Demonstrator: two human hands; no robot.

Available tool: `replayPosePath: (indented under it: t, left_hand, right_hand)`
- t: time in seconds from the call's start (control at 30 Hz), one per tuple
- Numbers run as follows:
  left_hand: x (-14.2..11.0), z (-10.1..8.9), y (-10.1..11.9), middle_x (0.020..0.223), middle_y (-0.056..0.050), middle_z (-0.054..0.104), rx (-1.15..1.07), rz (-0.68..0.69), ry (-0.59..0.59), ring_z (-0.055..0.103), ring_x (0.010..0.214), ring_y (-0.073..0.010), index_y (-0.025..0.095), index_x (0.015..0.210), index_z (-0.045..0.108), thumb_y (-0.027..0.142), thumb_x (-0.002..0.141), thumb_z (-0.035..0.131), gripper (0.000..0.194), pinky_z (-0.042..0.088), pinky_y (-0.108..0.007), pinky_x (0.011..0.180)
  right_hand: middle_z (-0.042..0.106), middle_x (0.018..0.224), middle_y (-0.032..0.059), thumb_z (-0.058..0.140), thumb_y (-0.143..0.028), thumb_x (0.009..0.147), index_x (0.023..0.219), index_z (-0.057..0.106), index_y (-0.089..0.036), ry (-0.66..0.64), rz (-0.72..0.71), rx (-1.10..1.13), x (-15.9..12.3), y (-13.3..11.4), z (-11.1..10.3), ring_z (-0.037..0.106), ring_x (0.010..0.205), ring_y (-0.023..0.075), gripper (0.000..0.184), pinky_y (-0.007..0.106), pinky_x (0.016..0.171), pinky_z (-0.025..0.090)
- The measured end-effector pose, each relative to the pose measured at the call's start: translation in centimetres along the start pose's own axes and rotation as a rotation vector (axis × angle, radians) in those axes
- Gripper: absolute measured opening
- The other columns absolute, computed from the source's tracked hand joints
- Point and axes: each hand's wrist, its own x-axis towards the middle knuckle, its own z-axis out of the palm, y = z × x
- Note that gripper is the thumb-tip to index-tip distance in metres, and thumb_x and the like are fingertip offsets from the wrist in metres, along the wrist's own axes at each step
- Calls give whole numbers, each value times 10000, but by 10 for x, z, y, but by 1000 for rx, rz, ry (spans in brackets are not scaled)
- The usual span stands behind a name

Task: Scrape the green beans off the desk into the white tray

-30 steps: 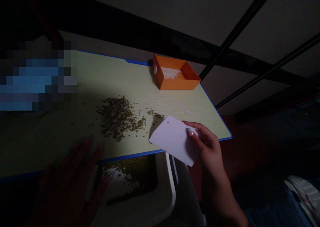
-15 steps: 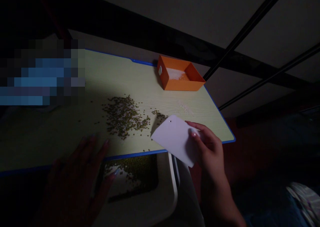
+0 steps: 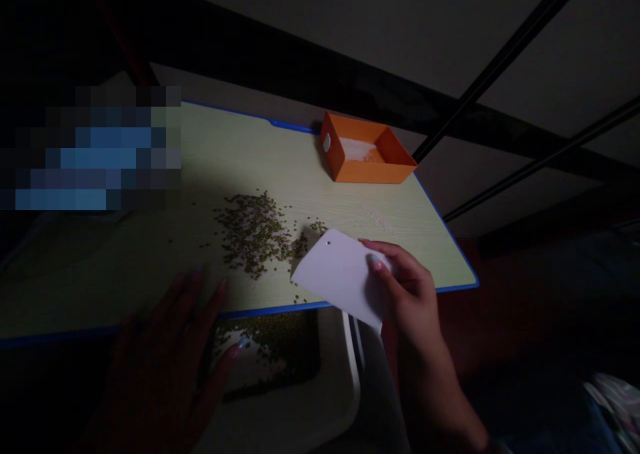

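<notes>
My right hand (image 3: 407, 284) pinches a white plastic scraper (image 3: 337, 274) between thumb and fingers. The scraper is tilted over the table's front edge, and its left edge is close to small green beans, which look like mung beans. The main pile of green beans (image 3: 255, 231) lies mid-table, with paler grains mixed in. My left hand (image 3: 170, 354) is in shadow at the front edge, fingers spread on the tabletop and thumb hanging over a white tub (image 3: 345, 394). Inside the tub are more green beans (image 3: 293, 337) and a patch of white grains.
An orange box (image 3: 373, 173) holding white grains stands at the table's back right. A thin scatter of pale grains (image 3: 377, 217) lies in front of it. The pale table (image 3: 210, 134) has a blue rim. A pixelated blue patch covers the left. Dark cloth is at lower right.
The scraper in my right hand has moved left, closer to the bean pile, pushing the small cluster of beans leftward. The view has shifted slightly; my left hand stays at the table edge.
</notes>
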Motion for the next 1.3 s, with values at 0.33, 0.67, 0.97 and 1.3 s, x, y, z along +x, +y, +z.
replayPosePath:
  t: [0.33, 0.67, 0.97, 1.3]
  left_hand:
    - [-1, 3, -8, 1602, -84, 228, 141, 172, -1, 332, 1441, -384, 280, 1504, 180, 409, 926, 330, 611, 380, -708, 1056]
    - [-2, -1, -4, 1580, -111, 276, 216, 204, 35, 278, 1461, -307, 192, 1457, 299, 441, 968, 282, 549, 210, -479, 1143]
    - [0, -3, -3, 1583, -116, 263, 226, 230, 23, 254, 1469, -292, 184, 1474, 270, 400, 955, 339, 566, 164, -436, 1189]
    - [-2, -5, -2, 1578, -114, 271, 247, 220, 11, 262, 1468, -291, 192, 1472, 266, 380, 949, 339, 561, 209, -452, 1141]
  right_hand:
    - [775, 1089, -48, 658, -256, 905, 1024, 764, -382, -14, -32, 9, 18, 0, 4, 689, 1031, 152, 203, 325, 899, 502]
    - [789, 1051, -43, 660, -239, 898, 1022, 769, -384, -214, -23, 44, 15, -6, 6, 718, 949, 153, 219, 298, 794, 536]
    - [785, 1074, -24, 655, -267, 908, 1029, 768, -362, -253, -27, 46, 13, -9, 21, 717, 936, 170, 191, 321, 774, 549]
    - [777, 1084, -56, 645, -253, 926, 1044, 756, -392, -201, -51, 33, 17, -11, 29, 706, 990, 143, 212, 301, 847, 534]
